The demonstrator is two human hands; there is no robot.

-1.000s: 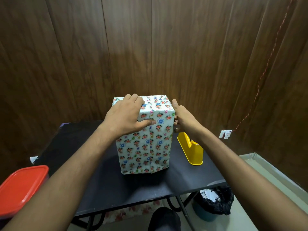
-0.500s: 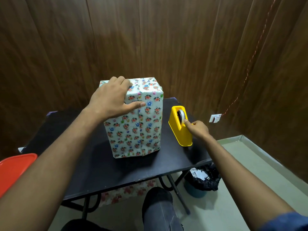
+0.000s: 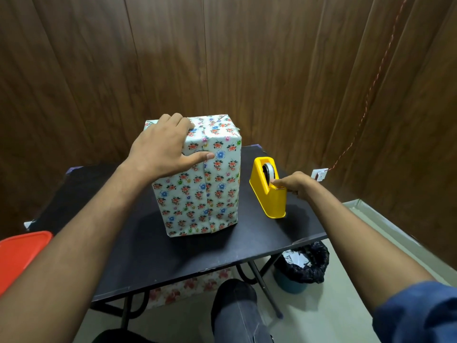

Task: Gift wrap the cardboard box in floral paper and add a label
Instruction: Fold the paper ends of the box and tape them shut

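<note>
The box wrapped in floral paper (image 3: 206, 191) stands upright on the black table (image 3: 188, 253), with a paper seam running down its front face. My left hand (image 3: 163, 149) lies flat on the box's top left corner, thumb pressed across the seam. To the right stands a yellow tape dispenser (image 3: 268, 191) with its roll visible. My right hand (image 3: 295, 185) pinches at the tape end by the dispenser's cutter. No label is visible.
An orange-red lid (image 3: 21, 256) lies at the table's left edge. A bin with a black liner (image 3: 303, 267) stands on the floor under the table's right corner. Floral paper (image 3: 190, 288) lies under the table. Wood-panelled walls close in behind.
My right hand left the box's right side and moved down to the tape dispenser, now pinching at the tape. My left hand stayed on the box's top.
</note>
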